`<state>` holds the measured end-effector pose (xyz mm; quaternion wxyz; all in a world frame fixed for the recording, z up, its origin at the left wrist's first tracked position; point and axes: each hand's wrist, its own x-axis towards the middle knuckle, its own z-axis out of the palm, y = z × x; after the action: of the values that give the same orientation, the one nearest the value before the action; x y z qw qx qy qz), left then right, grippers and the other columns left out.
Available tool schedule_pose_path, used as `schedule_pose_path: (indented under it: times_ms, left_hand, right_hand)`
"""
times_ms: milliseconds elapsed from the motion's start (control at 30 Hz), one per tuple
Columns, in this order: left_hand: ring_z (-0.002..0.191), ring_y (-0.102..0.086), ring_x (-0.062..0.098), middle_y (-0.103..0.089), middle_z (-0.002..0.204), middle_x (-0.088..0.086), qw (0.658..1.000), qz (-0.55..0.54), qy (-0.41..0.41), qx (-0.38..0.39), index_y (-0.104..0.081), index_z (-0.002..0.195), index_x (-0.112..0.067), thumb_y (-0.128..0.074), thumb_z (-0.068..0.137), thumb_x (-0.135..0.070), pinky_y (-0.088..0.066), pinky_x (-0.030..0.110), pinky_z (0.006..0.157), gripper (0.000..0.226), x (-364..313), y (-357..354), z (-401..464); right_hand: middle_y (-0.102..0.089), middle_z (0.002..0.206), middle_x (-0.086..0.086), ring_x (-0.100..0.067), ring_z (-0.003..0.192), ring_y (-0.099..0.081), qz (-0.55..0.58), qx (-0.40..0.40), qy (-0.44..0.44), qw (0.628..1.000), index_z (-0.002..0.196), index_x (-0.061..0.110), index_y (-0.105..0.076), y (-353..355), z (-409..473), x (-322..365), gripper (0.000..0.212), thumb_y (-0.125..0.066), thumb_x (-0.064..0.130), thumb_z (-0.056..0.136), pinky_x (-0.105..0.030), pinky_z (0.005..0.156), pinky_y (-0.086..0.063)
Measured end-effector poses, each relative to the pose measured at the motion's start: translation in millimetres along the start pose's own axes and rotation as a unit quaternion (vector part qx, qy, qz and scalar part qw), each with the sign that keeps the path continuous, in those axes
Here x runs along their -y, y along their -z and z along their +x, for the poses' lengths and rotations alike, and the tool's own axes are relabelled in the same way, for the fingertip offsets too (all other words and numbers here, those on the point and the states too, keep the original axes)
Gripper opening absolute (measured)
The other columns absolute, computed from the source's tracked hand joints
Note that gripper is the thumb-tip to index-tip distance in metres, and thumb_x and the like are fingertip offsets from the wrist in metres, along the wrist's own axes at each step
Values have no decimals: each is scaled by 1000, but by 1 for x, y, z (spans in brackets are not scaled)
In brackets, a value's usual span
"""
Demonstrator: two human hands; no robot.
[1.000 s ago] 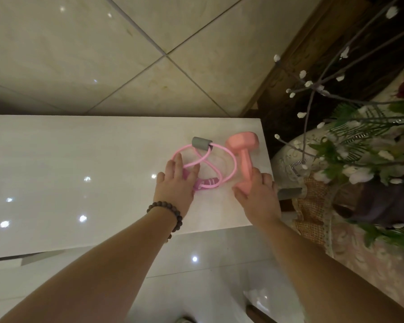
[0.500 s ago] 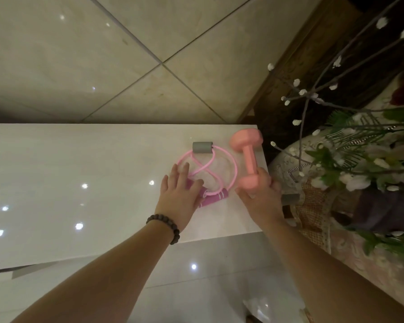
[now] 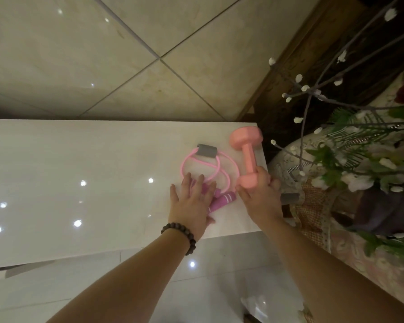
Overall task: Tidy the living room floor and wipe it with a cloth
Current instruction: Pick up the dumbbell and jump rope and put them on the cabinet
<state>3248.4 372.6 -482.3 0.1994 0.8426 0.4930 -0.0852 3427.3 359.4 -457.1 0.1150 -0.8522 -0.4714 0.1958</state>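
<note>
Glossy white tabletop (image 3: 79,159) carries the gathered items at its right end. The left hand (image 3: 191,201) lies flat, fingers spread, on the pink rope bundle (image 3: 210,166); the right hand (image 3: 260,197) is curled around the near head of the dumbbell (image 3: 247,157). Release is advised only once the dumbbell rests flat — clear of the edge — so rolling is prevented

A pink dumbbell (image 3: 247,157) lies on its side at the right end of the glossy white desk (image 3: 79,159), one head toward the far right corner, the other toward the near edge. Just left of it lies a pink resistance band (image 3: 210,166), looped in a figure eight, with a grey foam grip (image 3: 207,150) at its far end. Pink-purple jump rope handles (image 3: 222,199) lie at the loops' near side.
</note>
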Motion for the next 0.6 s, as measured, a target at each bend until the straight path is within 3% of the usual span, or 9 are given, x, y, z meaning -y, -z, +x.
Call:
schedule_pose_path:
  times_ms: [67,133,233,400,467,600]
  left_hand:
    - [143,12,36,6,157,7,1000,-5,-6,-5,2,150,-31,-49,90,-52,-5,55,116,82,1,-4,2]
    - [143,-2,36,-9,154,12,999,-9,-12,-35,-9,149,-30,-48,94,-41,-16,47,116,69,3,-3,8]
    - [132,-26,33,-35,139,12,996,-25,-21,-89,-29,143,-30,-47,93,-26,-33,41,104,53,12,2,17]
    - [125,-36,43,-46,129,20,982,-64,9,-179,-48,133,-21,-60,85,-13,-42,50,95,51,32,22,43]
    - [130,-31,43,-40,137,21,980,-60,19,-187,-42,139,-22,-57,86,-11,-38,50,98,56,32,28,52]
    - [141,-7,39,-10,154,18,996,-28,37,-83,-7,151,-28,-42,97,-32,-23,46,111,64,22,24,60]
  right_hand:
    - [-28,126,-14,-33,107,-44,10,4,4,1000,140,27,-24,1,0,1,70,-64,40,85,-41,84,-48]
    - [-28,125,-13,-32,105,-45,12,3,8,1000,139,27,-25,1,0,0,68,-65,38,85,-38,80,-49]
    - [-31,124,-14,-32,104,-46,13,-2,10,1000,136,27,-27,-1,1,0,65,-65,38,84,-39,80,-50]
    - [-33,124,-15,-32,100,-48,26,-23,27,999,132,19,-34,0,7,-1,61,-67,35,84,-45,82,-51]
    - [-33,125,-16,-32,98,-49,25,-35,39,998,132,16,-35,0,12,1,60,-67,33,84,-44,81,-53]
    - [-33,125,-18,-32,98,-48,18,-44,37,998,132,15,-35,-3,18,2,61,-67,34,84,-40,77,-52]
